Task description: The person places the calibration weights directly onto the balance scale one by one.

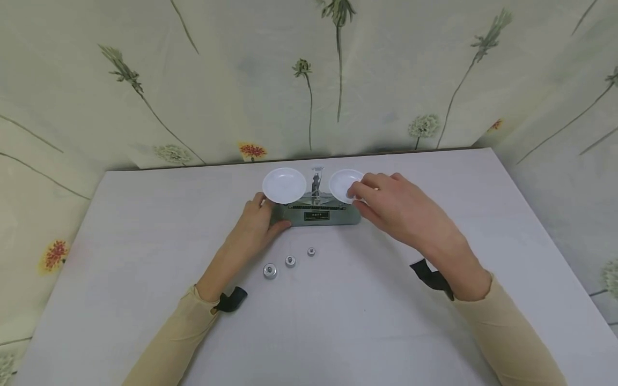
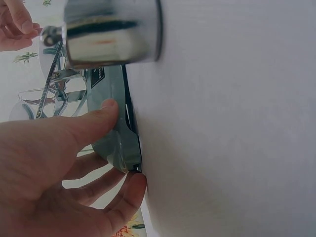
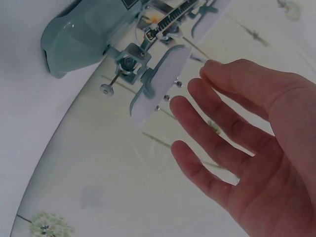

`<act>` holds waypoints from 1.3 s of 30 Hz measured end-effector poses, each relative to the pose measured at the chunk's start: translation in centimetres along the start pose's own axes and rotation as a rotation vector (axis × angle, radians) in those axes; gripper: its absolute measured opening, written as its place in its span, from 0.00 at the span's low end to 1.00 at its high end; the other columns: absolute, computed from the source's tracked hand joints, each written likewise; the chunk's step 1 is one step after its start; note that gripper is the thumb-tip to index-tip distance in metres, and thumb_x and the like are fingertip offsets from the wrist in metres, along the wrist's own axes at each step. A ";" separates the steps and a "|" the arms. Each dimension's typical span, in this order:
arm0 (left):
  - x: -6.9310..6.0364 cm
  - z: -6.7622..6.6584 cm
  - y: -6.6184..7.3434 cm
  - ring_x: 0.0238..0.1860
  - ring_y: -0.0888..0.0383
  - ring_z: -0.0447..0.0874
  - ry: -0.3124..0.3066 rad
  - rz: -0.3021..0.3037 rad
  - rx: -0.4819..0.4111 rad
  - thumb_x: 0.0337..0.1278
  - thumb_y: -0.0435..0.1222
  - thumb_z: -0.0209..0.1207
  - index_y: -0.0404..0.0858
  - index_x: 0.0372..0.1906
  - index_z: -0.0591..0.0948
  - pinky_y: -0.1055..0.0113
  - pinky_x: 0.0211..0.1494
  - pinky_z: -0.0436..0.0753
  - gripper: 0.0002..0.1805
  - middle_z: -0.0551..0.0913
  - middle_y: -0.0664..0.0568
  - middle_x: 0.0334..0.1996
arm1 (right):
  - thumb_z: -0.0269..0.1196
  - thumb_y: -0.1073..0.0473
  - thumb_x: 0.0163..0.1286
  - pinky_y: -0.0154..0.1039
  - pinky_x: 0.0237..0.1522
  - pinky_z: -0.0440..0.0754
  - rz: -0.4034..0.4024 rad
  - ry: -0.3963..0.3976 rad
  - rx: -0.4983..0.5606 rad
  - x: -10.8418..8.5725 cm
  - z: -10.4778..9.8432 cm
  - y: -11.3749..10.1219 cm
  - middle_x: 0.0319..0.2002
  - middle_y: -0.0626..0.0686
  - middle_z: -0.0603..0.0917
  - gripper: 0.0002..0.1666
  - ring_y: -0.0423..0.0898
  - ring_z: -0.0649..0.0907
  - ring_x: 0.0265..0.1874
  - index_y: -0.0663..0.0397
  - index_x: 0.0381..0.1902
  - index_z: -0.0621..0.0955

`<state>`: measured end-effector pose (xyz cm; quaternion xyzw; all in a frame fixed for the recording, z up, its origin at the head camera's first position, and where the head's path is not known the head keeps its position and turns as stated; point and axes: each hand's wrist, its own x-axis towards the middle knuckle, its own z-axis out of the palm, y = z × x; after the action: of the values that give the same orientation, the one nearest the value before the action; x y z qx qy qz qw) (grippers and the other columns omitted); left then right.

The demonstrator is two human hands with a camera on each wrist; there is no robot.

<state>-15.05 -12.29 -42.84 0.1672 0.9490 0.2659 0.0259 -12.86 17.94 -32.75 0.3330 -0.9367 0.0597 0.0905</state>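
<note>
A green balance scale (image 1: pixel 317 216) with two white pans stands near the table's back edge. My left hand (image 1: pixel 248 228) grips the left end of its base, thumb in front and fingers round the end, as the left wrist view also shows. At the right pan (image 1: pixel 341 182), my right hand (image 1: pixel 403 209) has thumb and fingertips close together by the rim. Small metal knobs (image 3: pixel 166 98) stick up over that pan's edge in the right wrist view. A greyish thing (image 3: pixel 197 58) lies by the fingertips; whether it is pinched I cannot tell. The left pan (image 1: pixel 284 185) looks empty.
Three metal weights stand on the white table in front of the scale: a large one (image 1: pixel 270 271), a middle one (image 1: pixel 290 261) and a small one (image 1: pixel 311 251). The large metal body (image 2: pixel 111 34) is close to the left wrist camera. Flower-patterned cloth (image 1: pixel 270 96) hangs behind.
</note>
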 end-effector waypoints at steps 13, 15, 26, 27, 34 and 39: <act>-0.1 -0.1 0.0 0.69 0.31 0.77 0.006 0.011 0.000 0.71 0.47 0.70 0.31 0.80 0.67 0.41 0.75 0.81 0.42 0.73 0.30 0.74 | 0.71 0.62 0.74 0.46 0.50 0.83 -0.096 0.031 -0.018 -0.2 0.6 -1.3 0.43 0.49 0.88 0.09 0.47 0.86 0.39 0.51 0.49 0.85; -0.1 -0.1 0.1 0.69 0.31 0.77 0.005 0.011 0.001 0.71 0.47 0.69 0.31 0.80 0.67 0.41 0.75 0.81 0.42 0.72 0.30 0.74 | 0.72 0.61 0.74 0.47 0.50 0.82 -0.098 0.030 -0.020 -0.3 0.6 -1.4 0.43 0.50 0.88 0.09 0.46 0.86 0.40 0.51 0.50 0.85; -0.1 -0.2 0.2 0.70 0.31 0.77 -0.012 -0.011 0.004 0.72 0.47 0.69 0.30 0.80 0.67 0.41 0.76 0.80 0.42 0.72 0.30 0.74 | 0.74 0.60 0.71 0.39 0.40 0.76 -0.163 0.034 -0.075 -0.3 0.9 -2.4 0.37 0.48 0.84 0.10 0.43 0.81 0.33 0.51 0.47 0.85; -0.1 -0.2 0.2 0.71 0.31 0.77 -0.012 -0.011 0.005 0.72 0.47 0.69 0.30 0.80 0.67 0.41 0.75 0.80 0.43 0.72 0.30 0.74 | 0.75 0.60 0.70 0.39 0.40 0.77 -0.171 0.029 -0.078 -0.3 1.1 -2.5 0.37 0.48 0.84 0.11 0.43 0.81 0.34 0.51 0.47 0.85; 0.0 -0.1 0.1 0.71 0.32 0.76 -0.016 -0.022 0.011 0.73 0.48 0.68 0.31 0.80 0.67 0.41 0.76 0.80 0.42 0.72 0.31 0.75 | 0.77 0.59 0.69 0.39 0.40 0.80 -0.208 0.001 -0.079 0.0 2.5 -3.4 0.39 0.48 0.87 0.13 0.44 0.85 0.39 0.51 0.47 0.84; 0.0 -0.1 0.1 0.71 0.32 0.76 -0.017 -0.025 0.017 0.73 0.48 0.68 0.31 0.80 0.67 0.41 0.76 0.80 0.42 0.72 0.31 0.74 | 0.77 0.58 0.68 0.41 0.44 0.84 -0.236 -0.030 -0.074 0.4 3.8 -4.3 0.40 0.47 0.87 0.14 0.45 0.87 0.41 0.50 0.47 0.84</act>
<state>-15.02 -12.25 -42.71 0.1577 0.9531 0.2558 0.0356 -10.93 13.78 -36.20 0.4382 -0.8938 0.0092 0.0951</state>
